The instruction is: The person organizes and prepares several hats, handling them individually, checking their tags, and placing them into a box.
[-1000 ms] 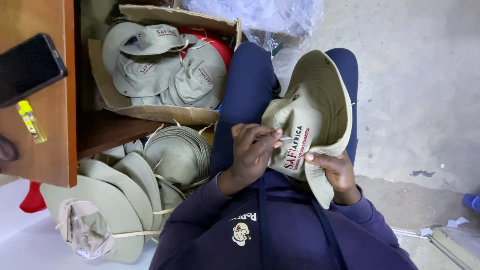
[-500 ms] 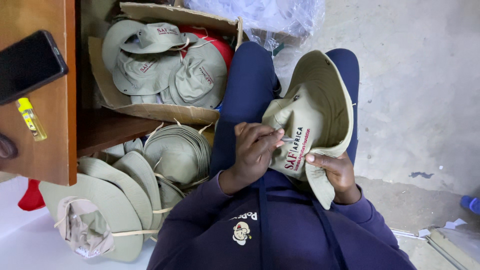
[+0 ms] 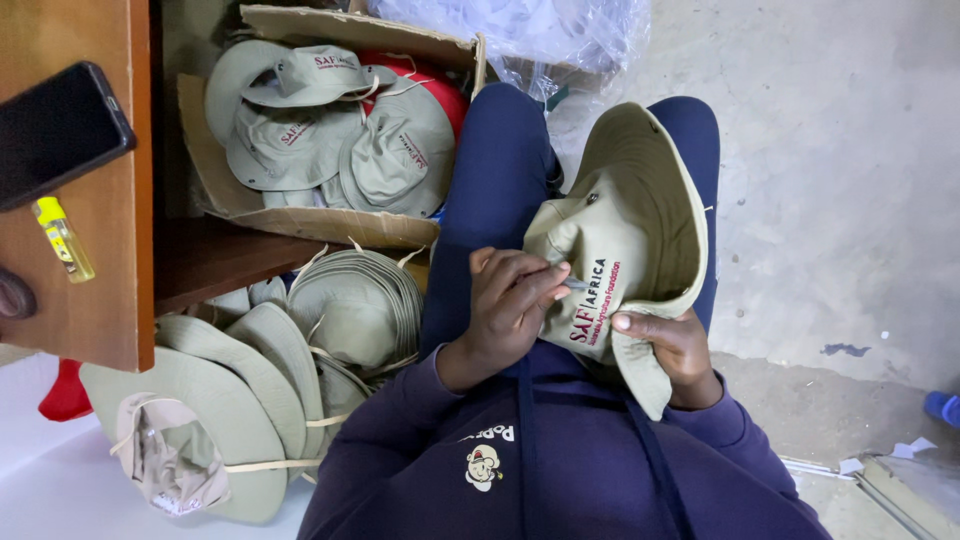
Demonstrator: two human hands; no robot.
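A khaki bucket hat (image 3: 625, 225) is being held over the lap of a seated person, whose legs in dark blue trousers (image 3: 500, 180) are stretched toward a grey concrete floor (image 3: 840, 180). The hat is being gripped at its lower brim by the right hand (image 3: 672, 345), the thumb being pressed on the outside of the brim and the other fingers being curled under it. A small, thin silvery tool (image 3: 573, 284) is being pinched between the fingertips of the left hand (image 3: 505, 305), which are being pressed together against the front of the hat's crown, just above the embroidered lettering. What sort of tool it is cannot be told.

To the person's left, more hats of the same colour are being kept in an open cardboard box (image 3: 300, 215), with something red showing beneath them. Below the box, a stack of hats (image 3: 355, 305) and several loose ones with chin cords (image 3: 215, 420) are being left lying on the floor. A black phone (image 3: 55, 130) and a yellow lighter (image 3: 65, 240) are being carried on a wooden bench (image 3: 90, 300) at the left edge. Clear plastic wrapping (image 3: 520, 30) is being left bunched beyond the knees.
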